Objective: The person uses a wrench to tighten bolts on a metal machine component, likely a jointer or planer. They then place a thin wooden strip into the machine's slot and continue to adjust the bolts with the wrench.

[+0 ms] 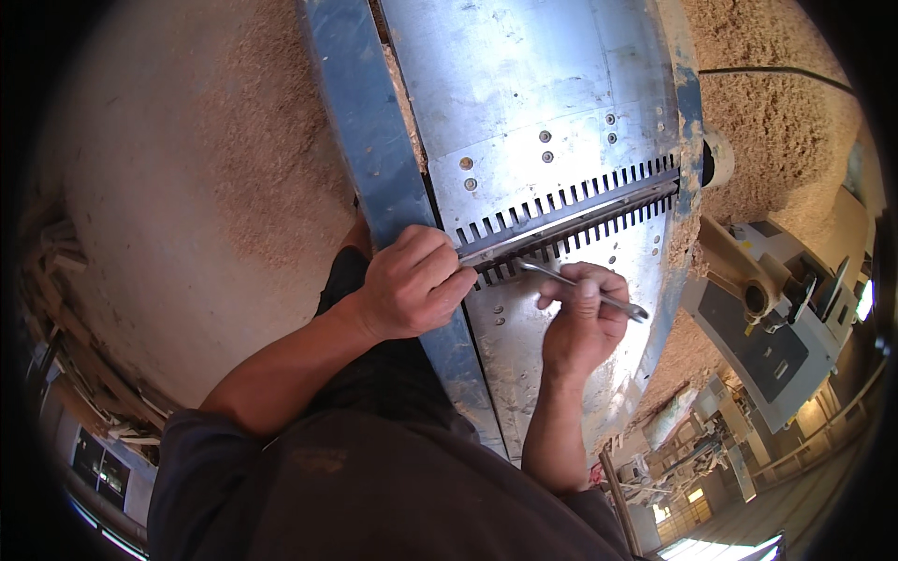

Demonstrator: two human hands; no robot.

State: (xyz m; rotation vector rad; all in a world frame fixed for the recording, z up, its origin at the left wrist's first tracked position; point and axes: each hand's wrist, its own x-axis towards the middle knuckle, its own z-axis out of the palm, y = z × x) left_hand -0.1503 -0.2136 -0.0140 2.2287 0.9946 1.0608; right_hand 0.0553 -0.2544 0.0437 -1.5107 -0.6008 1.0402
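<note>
A long metal planer bed point(510, 75) lies before me, with a slot edged by comb-like teeth point(524, 211) running across it. In the slot sits the cutter head point(589, 213), a bright metal strip along it. My right hand point(589, 318) grips a metal wrench point(613, 302) between thumb and fingers, its far end down at the slot's near teeth. At the left end of the slot, my left hand point(414, 283) is closed with its knuckles up, against the end of the strip. What its fingers hold is hidden.
A blue machine edge point(360, 112) runs along the bed's left side. Wood shavings point(767, 131) are heaped at the right, with more sawdust point(271, 140) on the floor at left. A grey machine table point(753, 341) stands at right, and wood scraps point(94, 374) lie at lower left.
</note>
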